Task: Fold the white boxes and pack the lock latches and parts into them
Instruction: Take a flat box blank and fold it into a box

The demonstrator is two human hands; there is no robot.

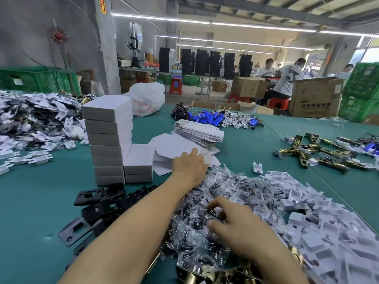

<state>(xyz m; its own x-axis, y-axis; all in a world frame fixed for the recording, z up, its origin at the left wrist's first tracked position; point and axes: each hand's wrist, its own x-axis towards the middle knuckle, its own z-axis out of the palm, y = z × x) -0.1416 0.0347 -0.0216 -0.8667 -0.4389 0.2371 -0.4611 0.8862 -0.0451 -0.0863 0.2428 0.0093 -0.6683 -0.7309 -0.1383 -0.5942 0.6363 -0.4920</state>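
l hand [189, 163] rests on flat box blanks [172, 143], long axis running fwd-right of it, grip unclear. r hand [229, 224], nearer the body, pinches 1 parts bag [213, 212] from the pile beneath it.

Head-worn camera looks forward and down across the table [30, 201].

Left grip [189, 165]: palm side hidden; thumb over or under flat box blanks [170, 144], cannot tell. Right grip [229, 222]: fingers curled into clear bags [192, 234]; which bag pinched unclear, contents too small. Brass latches [192, 278] cut by bottom edge. Black plates [90, 195] partly under left forearm. White inserts [328, 242] run off right edge. Carton [315, 99] print blurred.
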